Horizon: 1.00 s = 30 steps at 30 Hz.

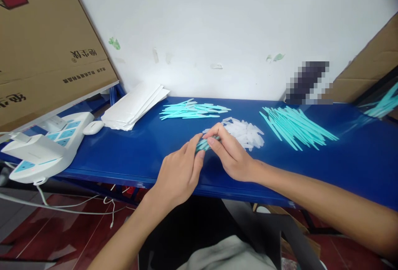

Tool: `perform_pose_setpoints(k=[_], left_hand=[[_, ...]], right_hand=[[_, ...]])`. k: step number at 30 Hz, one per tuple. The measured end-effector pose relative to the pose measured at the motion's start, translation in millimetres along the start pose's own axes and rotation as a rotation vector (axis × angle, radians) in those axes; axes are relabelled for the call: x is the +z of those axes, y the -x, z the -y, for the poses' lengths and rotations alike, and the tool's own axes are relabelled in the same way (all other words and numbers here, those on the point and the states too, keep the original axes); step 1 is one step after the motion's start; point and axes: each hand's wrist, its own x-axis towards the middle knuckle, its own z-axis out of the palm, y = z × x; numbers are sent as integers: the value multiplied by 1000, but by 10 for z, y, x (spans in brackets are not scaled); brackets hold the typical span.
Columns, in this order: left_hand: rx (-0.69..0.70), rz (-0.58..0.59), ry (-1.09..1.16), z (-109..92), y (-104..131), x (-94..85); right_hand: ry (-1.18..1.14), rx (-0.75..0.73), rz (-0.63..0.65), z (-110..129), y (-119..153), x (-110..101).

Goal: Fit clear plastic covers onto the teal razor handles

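Near the front middle of the blue table, my left hand point(180, 172) is closed round a small bundle of turquoise sticks point(202, 144). The fingers of my right hand point(231, 154) are pinched at the bundle's upper right end; whether a separate small piece is between them is too small to tell. Just behind my right hand lies a heap of short translucent white pieces point(245, 132). One pile of turquoise sticks point(191, 109) rests at the back of the table. A larger pile of longer turquoise sticks point(295, 127) is to the right.
On the left are a white power strip point(70, 137) with plugged-in chargers, a small white case point(93, 127) and stacked white sheets point(133, 106). A large cardboard box point(52, 46) stands behind them. The blue table point(124, 154) meets a white wall. Cables hang below its front edge.
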Motion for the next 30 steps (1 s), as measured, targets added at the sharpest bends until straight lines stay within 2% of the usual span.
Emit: perform_pose_setpoints(k=[2, 7, 9, 13, 21, 27, 30], left_hand=[[-35, 95, 209, 55, 4, -119], [-97, 512, 616, 274, 6, -363], [-96, 587, 704, 324, -2, -384], [-62, 489, 758, 306, -39, -300], [-77, 354, 781, 176, -49, -102], [-107, 278, 743, 157, -44, -73], [-114, 302, 750, 161, -38, -67]], right_hand=[[29, -44, 17, 18, 4, -18], [40, -169, 81, 77, 21, -46], [29, -176, 111, 84, 29, -58], [4, -150, 85, 56, 23, -77], [31, -29, -90, -25, -18, -46], [269, -146, -86, -51, -99, -142], [221, -143, -23, -39, -131, -187]])
